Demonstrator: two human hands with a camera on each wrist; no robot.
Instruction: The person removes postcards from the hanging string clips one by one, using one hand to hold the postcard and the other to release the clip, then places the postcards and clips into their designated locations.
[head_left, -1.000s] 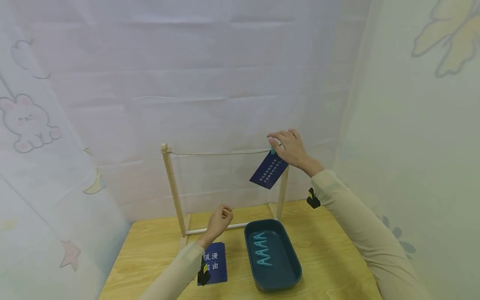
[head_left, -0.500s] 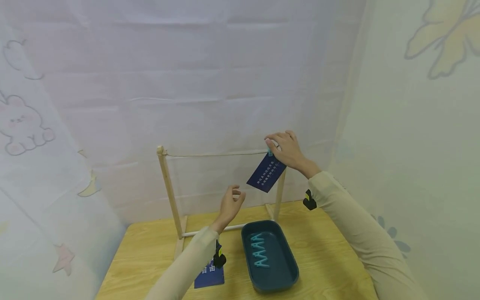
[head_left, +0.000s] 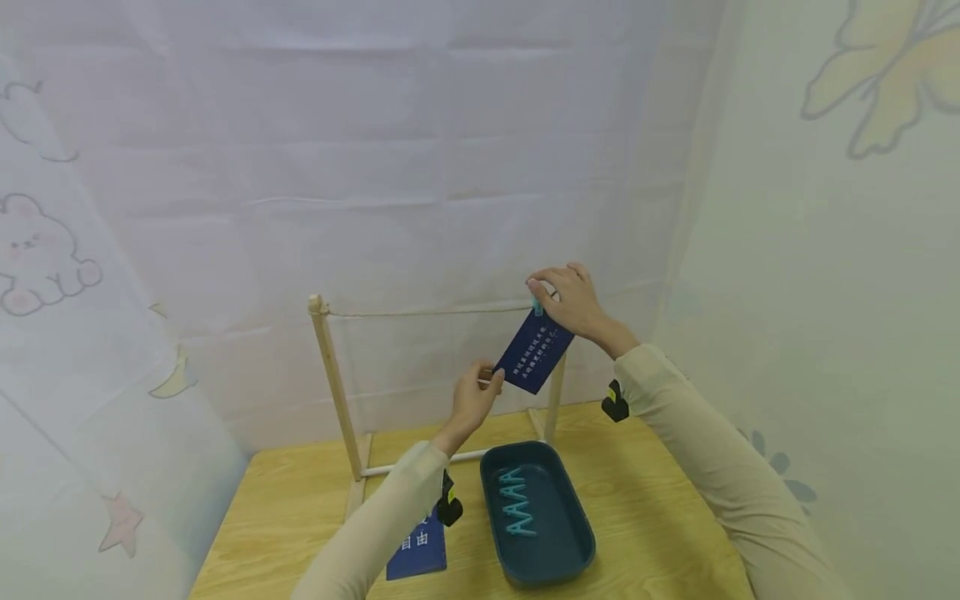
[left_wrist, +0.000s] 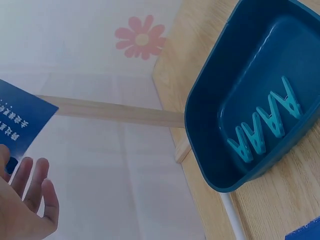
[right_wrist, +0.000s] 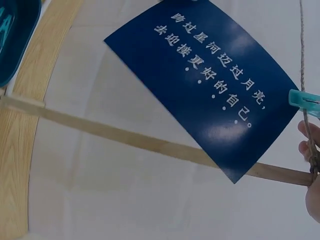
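Observation:
A dark blue card with white writing hangs aslant near the right end of the string. A teal clothespin sits on the string at the card's upper corner. My right hand pinches the top of this clothespin, though its fingertips are partly out of the right wrist view. With thumb and finger, my left hand pinches the card's lower left corner. Its other fingers are spread, as the left wrist view shows.
The string spans a wooden frame at the table's back. A dark teal tray with several teal clothespins stands in front. Left of it, another blue card lies on the wooden table, partly under my left forearm.
My left hand has risen and moved right, from above the table card to the hanging card, and taken its lower corner. My right hand has stayed at the clothespin.

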